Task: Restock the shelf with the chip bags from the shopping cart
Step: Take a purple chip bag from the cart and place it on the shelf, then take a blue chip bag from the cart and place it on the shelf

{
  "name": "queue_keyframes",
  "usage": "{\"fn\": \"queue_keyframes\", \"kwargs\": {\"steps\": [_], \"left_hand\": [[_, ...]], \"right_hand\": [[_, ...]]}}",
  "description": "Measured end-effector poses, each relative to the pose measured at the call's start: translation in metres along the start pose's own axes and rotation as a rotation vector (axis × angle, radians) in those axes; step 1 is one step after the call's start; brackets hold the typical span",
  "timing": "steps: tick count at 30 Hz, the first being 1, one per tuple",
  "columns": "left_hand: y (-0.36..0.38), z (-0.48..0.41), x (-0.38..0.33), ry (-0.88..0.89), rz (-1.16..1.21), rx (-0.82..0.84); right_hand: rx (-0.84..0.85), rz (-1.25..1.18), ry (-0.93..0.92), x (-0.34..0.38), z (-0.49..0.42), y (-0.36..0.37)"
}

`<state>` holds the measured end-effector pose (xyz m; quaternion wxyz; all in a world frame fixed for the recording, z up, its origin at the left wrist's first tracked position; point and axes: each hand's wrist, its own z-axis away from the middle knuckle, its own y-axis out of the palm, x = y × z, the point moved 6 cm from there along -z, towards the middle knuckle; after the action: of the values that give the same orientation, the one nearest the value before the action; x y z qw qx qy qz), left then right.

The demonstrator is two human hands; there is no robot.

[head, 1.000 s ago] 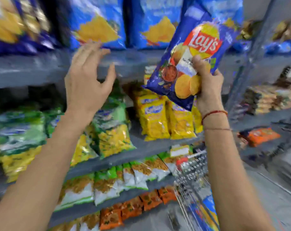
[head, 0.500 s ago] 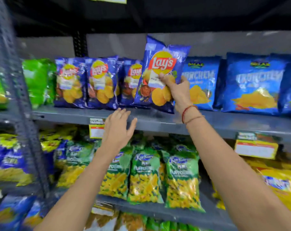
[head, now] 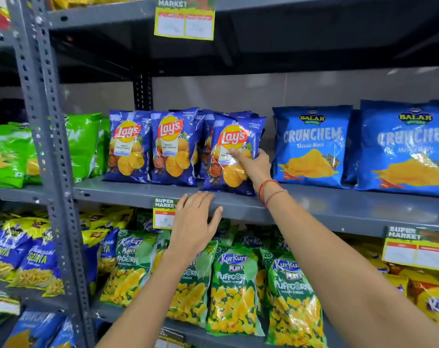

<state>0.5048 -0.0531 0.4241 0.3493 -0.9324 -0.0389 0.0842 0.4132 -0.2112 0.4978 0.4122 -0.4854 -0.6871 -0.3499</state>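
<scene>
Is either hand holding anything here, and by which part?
The right hand grips a Lay's bag by its lower right edge, standing on the shelf. The left hand holds nothing.

The single head view looks forward, close and about level, at the grey shelf [head: 128,193].

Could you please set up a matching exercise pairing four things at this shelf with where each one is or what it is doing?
Things:
1. right hand
2. left hand
3. Crunchem bag
4. Puffcorn bag

Places or states:
A. standing right of the Lay's bags
B. holding a Lay's bag on the shelf
C. one shelf lower
D. open, fingers at the shelf's front edge

Pairs: 1-B, 2-D, 3-A, 4-C
</scene>
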Motion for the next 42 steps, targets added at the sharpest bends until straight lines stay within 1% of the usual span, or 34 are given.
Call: {"fn": "queue_keyframes", "kwargs": {"steps": [2, 5, 7, 10, 12, 15, 17, 20, 23, 27, 29, 32, 35, 37, 40, 42], "left_hand": [[0.000, 0.000, -0.001, 0.011, -0.008, -0.015], [0.001, 0.000, -0.001, 0.017, 0.002, -0.043], [0.001, 0.000, -0.003, 0.005, 0.020, -0.073], [0.000, 0.000, -0.021, -0.006, 0.117, -0.148], [0.000, 0.001, -0.050, 0.047, 0.227, -0.193], [0.011, 0.010, -0.111, 0.171, 0.399, -0.218], [0.025, 0.023, -0.157, 0.255, 0.517, -0.197], [0.053, 0.054, -0.231, 0.394, 0.701, -0.105], [0.089, 0.098, -0.304, 0.516, 0.831, 0.043], [0.149, 0.173, -0.387, 0.626, 0.914, 0.314], [0.178, 0.213, -0.421, 0.671, 0.945, 0.487], [0.223, 0.274, -0.459, 0.683, 0.920, 0.801], [0.267, 0.336, -0.487, 0.693, 0.838, 1.135], [0.289, 0.373, -0.505, 0.721, 0.780, 1.314], [0.319, 0.419, -0.532, 0.714, 0.699, 1.492], [0.341, 0.445, -0.548, 0.696, 0.616, 1.588]], "right_hand": [[0.012, 0.039, -0.006, 0.002, 0.001, -0.002], [-0.036, 0.112, -0.025, 0.002, 0.007, -0.016], [-0.064, 0.170, -0.074, 0.009, 0.018, -0.034], [-0.116, 0.167, -0.169, 0.017, 0.044, -0.077], [-0.191, 0.145, -0.246, 0.020, 0.068, -0.116], [-0.366, 0.190, -0.305, 0.018, 0.116, -0.189], [-0.484, 0.220, -0.304, 0.016, 0.155, -0.240], [-0.624, 0.319, -0.217, -0.001, 0.212, -0.318], [-0.743, 0.443, -0.047, -0.036, 0.273, -0.396], [-0.900, 0.548, 0.243, -0.102, 0.365, -0.488], [-0.952, 0.559, 0.410, -0.142, 0.415, -0.525], [-1.037, 0.509, 0.676, -0.207, 0.493, -0.569], [-1.098, 0.490, 0.886, -0.264, 0.564, -0.594], [-1.097, 0.443, 1.039, -0.301, 0.607, -0.599], [-1.062, 0.325, 1.246, -0.358, 0.664, -0.596], [-1.114, 0.288, 1.308, -0.384, 0.690, -0.592]]}}
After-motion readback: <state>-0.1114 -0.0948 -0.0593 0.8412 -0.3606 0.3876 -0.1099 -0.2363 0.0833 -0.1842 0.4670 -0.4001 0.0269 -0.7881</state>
